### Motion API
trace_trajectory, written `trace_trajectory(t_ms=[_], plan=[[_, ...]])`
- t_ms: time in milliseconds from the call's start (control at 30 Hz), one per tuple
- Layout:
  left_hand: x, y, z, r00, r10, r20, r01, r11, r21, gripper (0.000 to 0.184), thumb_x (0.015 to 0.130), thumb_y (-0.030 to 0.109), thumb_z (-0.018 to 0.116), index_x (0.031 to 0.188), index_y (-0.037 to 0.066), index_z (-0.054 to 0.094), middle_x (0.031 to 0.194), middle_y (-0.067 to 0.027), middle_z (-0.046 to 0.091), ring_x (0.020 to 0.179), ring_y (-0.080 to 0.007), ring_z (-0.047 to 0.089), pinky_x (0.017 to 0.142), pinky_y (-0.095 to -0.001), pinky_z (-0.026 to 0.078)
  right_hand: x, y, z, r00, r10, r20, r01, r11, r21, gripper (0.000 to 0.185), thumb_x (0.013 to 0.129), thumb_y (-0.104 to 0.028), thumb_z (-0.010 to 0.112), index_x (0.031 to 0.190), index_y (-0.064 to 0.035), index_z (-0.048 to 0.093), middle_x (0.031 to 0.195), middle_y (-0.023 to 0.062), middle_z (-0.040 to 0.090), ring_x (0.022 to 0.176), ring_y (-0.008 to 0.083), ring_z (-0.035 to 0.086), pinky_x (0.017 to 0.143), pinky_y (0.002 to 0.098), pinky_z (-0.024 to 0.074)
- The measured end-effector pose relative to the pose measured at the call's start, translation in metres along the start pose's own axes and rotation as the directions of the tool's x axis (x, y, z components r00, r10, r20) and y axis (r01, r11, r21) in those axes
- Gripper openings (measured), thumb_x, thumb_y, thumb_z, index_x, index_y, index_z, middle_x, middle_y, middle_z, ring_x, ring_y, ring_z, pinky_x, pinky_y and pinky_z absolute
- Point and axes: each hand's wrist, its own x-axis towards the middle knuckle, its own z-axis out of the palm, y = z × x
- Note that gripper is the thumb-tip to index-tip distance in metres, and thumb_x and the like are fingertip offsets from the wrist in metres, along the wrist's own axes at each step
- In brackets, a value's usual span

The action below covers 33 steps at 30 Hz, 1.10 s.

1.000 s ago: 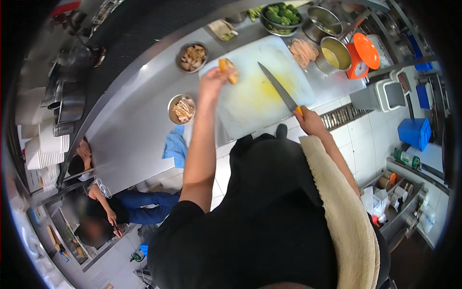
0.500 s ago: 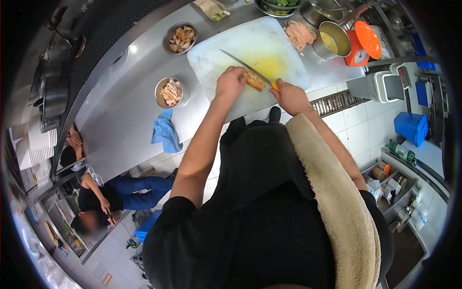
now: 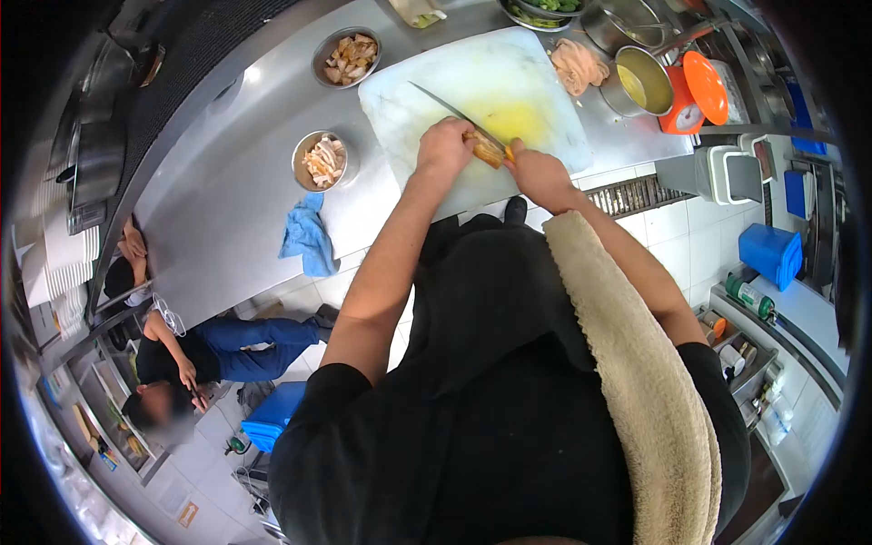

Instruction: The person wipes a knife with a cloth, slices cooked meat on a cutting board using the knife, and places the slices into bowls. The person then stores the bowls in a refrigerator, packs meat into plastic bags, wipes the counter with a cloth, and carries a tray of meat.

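My left hand has curled fingers holding down a browned piece of meat on the white cutting board. My right hand is wrapped round the yellow handle of a long kitchen knife. The blade points away to the far left and lies along the far side of the meat. Whether its edge is in the meat I cannot tell. Yellow stains mark the board past the blade. A metal bowl of browned meat chunks and another of pale strips stand left of the board.
A blue cloth lies near the counter's front edge. Right of the board are a peach cloth, a pot with yellow liquid and an orange scale. A person sits at left holding a phone-like object.
My right hand and the knife have shifted slightly left, bringing the handle closer to the meat. My left hand still holds the piece. The whole view has shifted a little.
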Motion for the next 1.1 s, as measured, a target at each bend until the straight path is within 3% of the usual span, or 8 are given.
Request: trace_trajectory(t_ms=[67,133,267,367,600,733,800,1100], plan=[[0.003,0.002,-0.001,1.0,-0.008,0.019,0.008,1.0,0.002,0.022,0.084,0.017,0.077,0.104,0.009,0.076,0.104,-0.0123,0.072,0.094,-0.0319,0.071,0.087,-0.0424,0.057,0.015,0.004,0.004,0.991,-0.113,-0.077,0.112,0.993,-0.021,0.036,0.106,-0.036,0.052,0.114,-0.0005,0.049,0.087,0.025,0.071,0.085,0.045,0.071,0.074,0.0539,0.0555],[0.0,0.003,-0.006,0.999,-0.031,0.035,0.031,1.0,0.001,0.021,0.086,0.017,0.076,0.105,0.009,0.076,0.104,-0.0121,0.073,0.093,-0.0292,0.073,0.086,-0.0398,0.058,0.004,-0.004,-0.017,0.996,-0.088,-0.019,0.088,0.996,-0.01,0.036,0.106,-0.035,0.051,0.115,0.0001,0.049,0.089,0.0258,0.071,0.087,0.0456,0.07,0.075,0.0548,0.0548],[-0.003,0.004,-0.005,0.999,-0.043,0.0,0.043,0.999,-0.024,0.021,0.085,0.018,0.077,0.104,0.007,0.076,0.103,-0.0125,0.073,0.093,-0.0292,0.073,0.084,-0.0394,0.058,-0.035,-0.012,-0.037,0.993,0.052,0.103,-0.049,0.998,-0.028,0.036,0.107,-0.034,0.05,0.117,0.0007,0.048,0.092,0.027,0.071,0.089,0.0467,0.07,0.078,0.0562,0.0537],[-0.001,0.002,-0.004,1.0,-0.007,0.012,0.007,1.0,0.019,0.021,0.085,0.018,0.077,0.102,0.007,0.077,0.102,-0.0128,0.072,0.093,-0.0292,0.073,0.084,-0.0392,0.058,-0.03,-0.009,-0.008,0.984,0.142,0.108,-0.143,0.99,-0.004,0.033,0.106,-0.032,0.051,0.116,-0.0003,0.05,0.098,0.0247,0.072,0.098,0.0439,0.07,0.084,0.0538,0.0537],[-0.001,0.0,-0.006,1.0,-0.006,0.017,0.006,1.0,-0.012,0.023,0.084,0.016,0.077,0.105,0.007,0.075,0.101,-0.0131,0.072,0.089,-0.0297,0.073,0.083,-0.0395,0.058,-0.005,-0.009,-0.014,0.999,-0.015,0.035,0.015,1.0,0.023,0.033,0.106,-0.032,0.053,0.115,-0.0003,0.052,0.102,0.025,0.072,0.097,0.0445,0.07,0.083,0.0544,0.0537],[-0.007,-0.005,-0.003,1.0,0.004,-0.005,-0.004,0.997,-0.073,0.021,0.084,0.014,0.077,0.103,0.007,0.073,0.099,-0.0133,0.071,0.089,-0.0309,0.072,0.082,-0.0414,0.057,-0.04,-0.022,-0.034,0.987,0.111,0.117,-0.112,0.994,0.005,0.034,0.106,-0.033,0.054,0.114,0.0,0.051,0.101,0.0252,0.072,0.097,0.0446,0.07,0.082,0.0544,0.0535],[-0.009,-0.003,-0.001,0.999,0.032,-0.039,-0.032,0.999,-0.014,0.018,0.084,0.013,0.077,0.1,0.007,0.072,0.098,-0.0134,0.071,0.089,-0.0316,0.071,0.082,-0.0425,0.057,-0.041,-0.017,-0.017,0.978,0.163,0.131,-0.169,0.985,0.036,0.034,0.106,-0.033,0.054,0.115,0.0001,0.051,0.101,0.0255,0.072,0.098,0.0444,0.07,0.083,0.0542,0.0534],[-0.012,0.003,-0.002,0.997,0.025,-0.068,-0.025,1.0,-0.002,0.017,0.084,0.01,0.077,0.098,0.005,0.07,0.097,-0.0135,0.071,0.089,-0.0326,0.071,0.081,-0.0425,0.057,-0.019,-0.021,-0.02,0.993,0.066,0.096,-0.069,0.997,0.025,0.035,0.106,-0.032,0.054,0.119,0.0002,0.049,0.101,0.0277,0.071,0.101,0.0456,0.069,0.086,0.0547,0.0531]])
